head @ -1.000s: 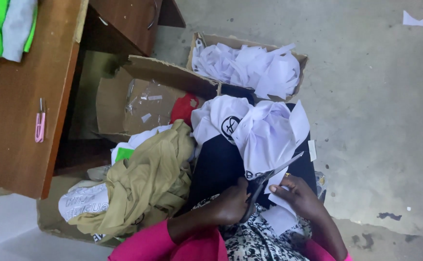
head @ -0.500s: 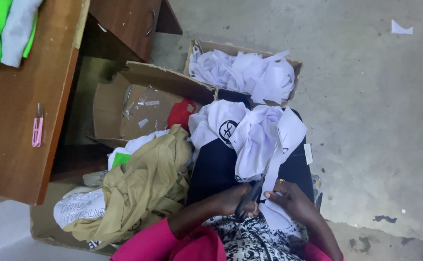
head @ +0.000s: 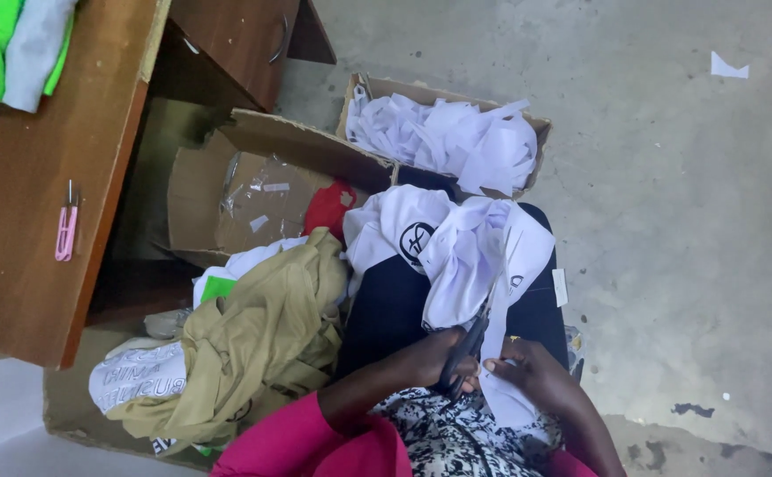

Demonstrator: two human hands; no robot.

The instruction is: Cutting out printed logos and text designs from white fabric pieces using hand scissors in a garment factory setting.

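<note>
A: Landmark is the cardboard box (head: 527, 132) of white offcuts. Hand positions?

B: Left hand (head: 425, 360) is closed on black scissors (head: 470, 344), below the box. Right hand (head: 536, 375), just beside, pinches the white fabric (head: 470, 256).

A: Fabric location?

B: Between box and hands, blades touching its lower edge.

Garment workshop: fabric scraps (head: 456, 141), scissors (head: 467, 346)

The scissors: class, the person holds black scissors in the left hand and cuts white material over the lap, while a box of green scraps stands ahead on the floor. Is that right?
Not quite. The head view shows the scraps in the box are white, not green. The rest stands: the left hand holds the black scissors against the white material, with the right hand beside it.
</note>
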